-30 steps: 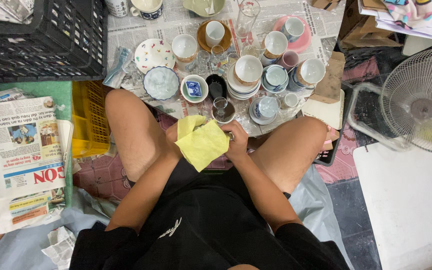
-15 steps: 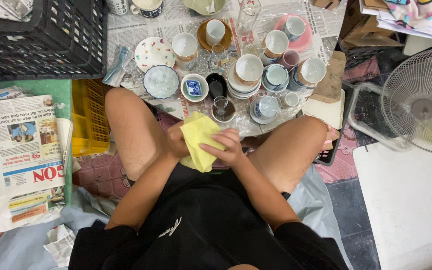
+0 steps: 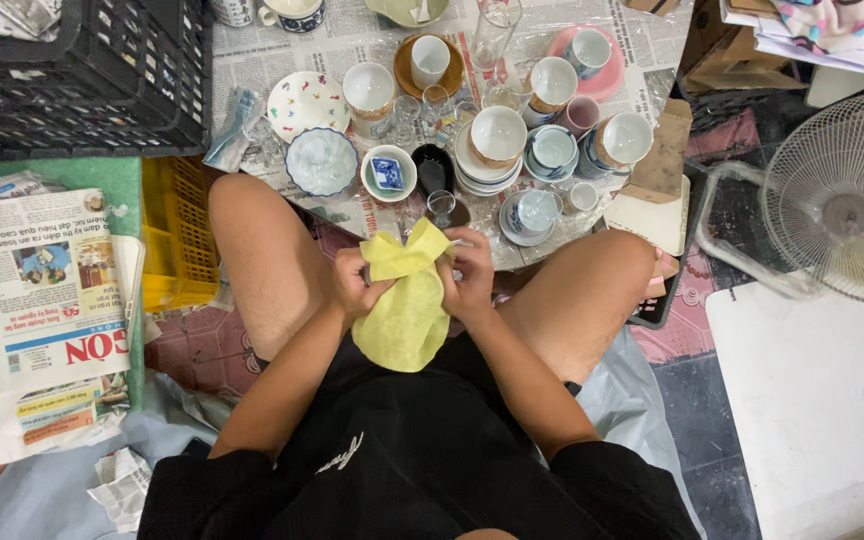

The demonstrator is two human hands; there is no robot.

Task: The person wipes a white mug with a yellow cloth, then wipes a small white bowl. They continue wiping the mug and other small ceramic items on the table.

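Observation:
My left hand (image 3: 357, 285) and my right hand (image 3: 470, 275) both grip a yellow cloth (image 3: 407, 320) between my bare knees. The cloth's top is bunched between the fingers and its lower part hangs over my black shorts. Whether anything is wrapped inside it is hidden. Just beyond my fingers stands a small clear glass (image 3: 440, 207) on newspaper-covered floor. Behind it sit a small black bowl (image 3: 434, 170), a little bowl with a blue square inside (image 3: 389, 172) and a stack of white cups and saucers (image 3: 497, 140).
Many cups, saucers and glasses crowd the newspaper ahead, among them a flowered plate (image 3: 307, 105). A black crate (image 3: 72, 70) and a yellow crate (image 3: 177, 230) stand to the left, beside folded newspapers (image 3: 42, 300). A fan (image 3: 842, 220) and a white board (image 3: 812, 400) are on the right.
The cloth was spread loosely under my right hand; now both hands have gathered it and bunched its top, pulling it a little closer to my body.

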